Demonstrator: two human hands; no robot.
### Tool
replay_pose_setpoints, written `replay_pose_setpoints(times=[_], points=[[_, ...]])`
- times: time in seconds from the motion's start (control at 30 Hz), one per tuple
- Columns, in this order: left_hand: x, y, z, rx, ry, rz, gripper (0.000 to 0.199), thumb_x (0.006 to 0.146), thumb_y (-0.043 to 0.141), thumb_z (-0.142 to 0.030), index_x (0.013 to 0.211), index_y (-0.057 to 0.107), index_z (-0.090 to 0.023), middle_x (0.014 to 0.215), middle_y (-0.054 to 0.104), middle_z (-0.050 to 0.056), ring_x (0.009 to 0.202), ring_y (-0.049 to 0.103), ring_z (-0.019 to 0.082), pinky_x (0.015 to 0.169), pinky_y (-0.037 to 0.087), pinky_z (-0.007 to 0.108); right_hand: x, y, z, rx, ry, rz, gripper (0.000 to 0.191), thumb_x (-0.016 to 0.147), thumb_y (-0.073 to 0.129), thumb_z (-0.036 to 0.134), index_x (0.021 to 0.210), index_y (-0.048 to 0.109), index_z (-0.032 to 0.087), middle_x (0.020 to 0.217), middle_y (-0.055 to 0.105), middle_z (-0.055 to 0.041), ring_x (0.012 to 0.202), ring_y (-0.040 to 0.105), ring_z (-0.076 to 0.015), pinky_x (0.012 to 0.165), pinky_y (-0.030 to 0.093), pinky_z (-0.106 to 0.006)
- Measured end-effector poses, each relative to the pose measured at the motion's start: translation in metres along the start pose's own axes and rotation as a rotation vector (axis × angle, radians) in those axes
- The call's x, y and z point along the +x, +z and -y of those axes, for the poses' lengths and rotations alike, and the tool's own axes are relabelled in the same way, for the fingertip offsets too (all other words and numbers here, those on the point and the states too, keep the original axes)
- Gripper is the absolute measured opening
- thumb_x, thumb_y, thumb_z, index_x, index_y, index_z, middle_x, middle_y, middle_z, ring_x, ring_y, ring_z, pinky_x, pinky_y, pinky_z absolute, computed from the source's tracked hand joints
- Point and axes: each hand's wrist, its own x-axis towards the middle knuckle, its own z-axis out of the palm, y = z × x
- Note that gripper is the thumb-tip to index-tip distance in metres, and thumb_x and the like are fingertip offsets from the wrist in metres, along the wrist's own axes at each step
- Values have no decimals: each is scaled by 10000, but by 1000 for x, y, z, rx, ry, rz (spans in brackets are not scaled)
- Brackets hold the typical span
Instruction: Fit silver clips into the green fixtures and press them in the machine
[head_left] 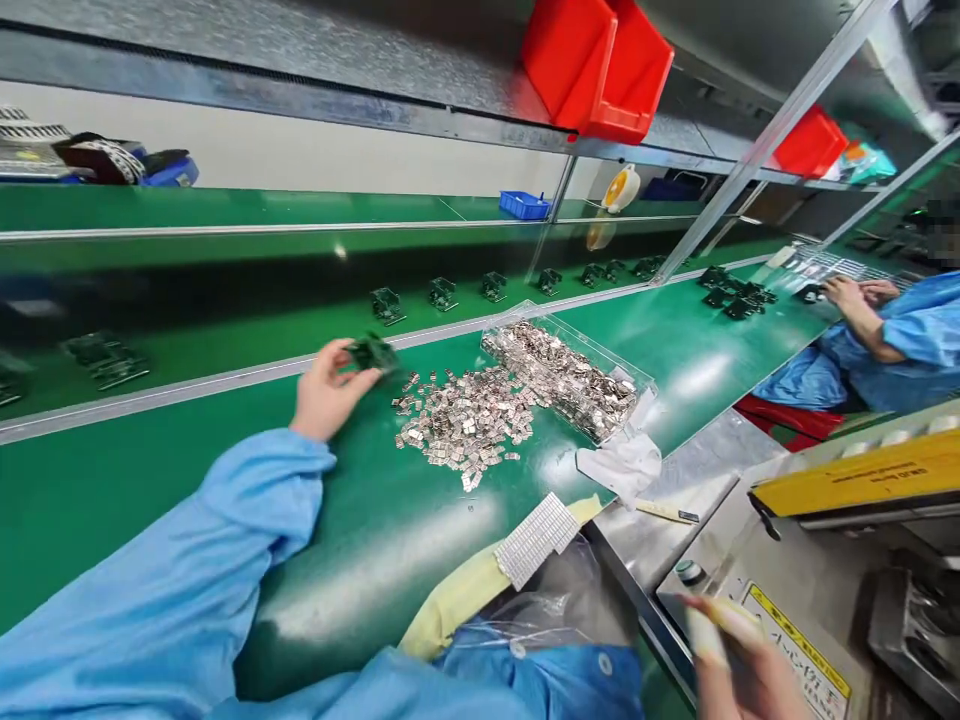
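My left hand [330,390] pinches a small green circuit board [373,353] above the green bench, at the left of a loose pile of small silvery metal parts [476,420]. Behind and to the right of the pile, a clear tray [645,385] holds many more of these parts. At the lower right, my right hand [742,660] is blurred, thumb and finger close together beside a machine; whatever they may hold is too small to tell. A pale gridded sheet [538,540] lies on yellow material at the bench's front edge.
Several circuit boards [442,293] sit in a row on the green strip behind the bench. Red bins [600,70] stand on the shelf above. A co-worker's hands [855,295] are at the far right. A white cloth [622,463] lies beside the tray.
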Motion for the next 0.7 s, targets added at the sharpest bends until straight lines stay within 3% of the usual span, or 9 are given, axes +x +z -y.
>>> replay_pose_setpoints(times=[0.07, 0.17, 0.27, 0.37, 0.47, 0.57, 0.63, 0.7], points=[[39, -23, 42, 239, -111, -251, 572, 743, 766, -310, 1241, 534, -149, 1135, 656, 43, 1053, 637, 204, 927, 551, 346, 20, 28, 13, -31, -80, 111, 279, 864, 601, 439, 1037, 689, 239, 997, 726, -49, 916, 681, -277, 763, 566, -373], [82, -49, 77, 354, -184, -386, 673, 804, 721, -347, 1354, 405, -125, 1208, 616, 27, 1104, 601, 192, 979, 519, 376, 62, 77, 43, -28, -183, 360, 233, 875, 535, 361, 967, 693, 216, 969, 735, -58, 903, 690, -255, 769, 556, -357], [109, -57, 89, 399, -210, -342, 700, 816, 713, -364, 1377, 375, -117, 1239, 612, 27, 1124, 590, 191, 996, 502, 375, 101, 117, 70, -110, -252, 576, 205, 842, 505, 292, 886, 686, 208, 853, 701, -56, 792, 670, -221, 726, 535, -339], [126, -50, 95, 422, -209, -206, 678, 805, 730, -367, 1356, 414, -131, 1226, 642, 10, 1118, 600, 185, 1052, 454, 389, 126, 142, 80, -225, -249, 667, 165, 814, 527, 268, 871, 669, 203, 807, 671, -44, 725, 641, -196, 691, 510, -313], [133, -43, 99, 408, -208, -90, 739, 791, 744, -379, 1380, 385, -114, 1258, 643, 43, 1146, 597, 218, 1081, 417, 440, 141, 159, 77, -319, -215, 629, 115, 801, 540, 234, 832, 646, 205, 793, 667, -39, 686, 619, -182, 664, 478, -291], [126, -44, 100, 374, -172, -68, 831, 794, 738, -369, 1444, 291, -109, 1404, 539, 112, 1233, 550, 249, 1061, 436, 424, 148, 172, 73, -412, -207, 590, 29, 729, 578, 199, 716, 598, 215, 718, 644, -24, 616, 587, -174, 601, 425, -275], [111, -55, 99, 370, -125, -85, 783, 809, 714, -353, 1441, 307, -136, 1463, 474, 117, 1256, 536, 232, 1012, 477, 351, 149, 178, 72, -438, -231, 578, 79, 695, 580, 208, 628, 540, 224, 638, 611, -20, 560, 565, -180, 545, 384, -274], [93, -78, 101, 406, -95, -107, 630, 801, 704, -342, 1346, 440, -167, 1397, 535, 88, 1201, 576, 205, 945, 511, 288, 149, 179, 66, -418, -271, 568, 139, 709, 564, 271, 589, 502, 238, 570, 588, -18, 507, 554, -194, 500, 357, -280]])
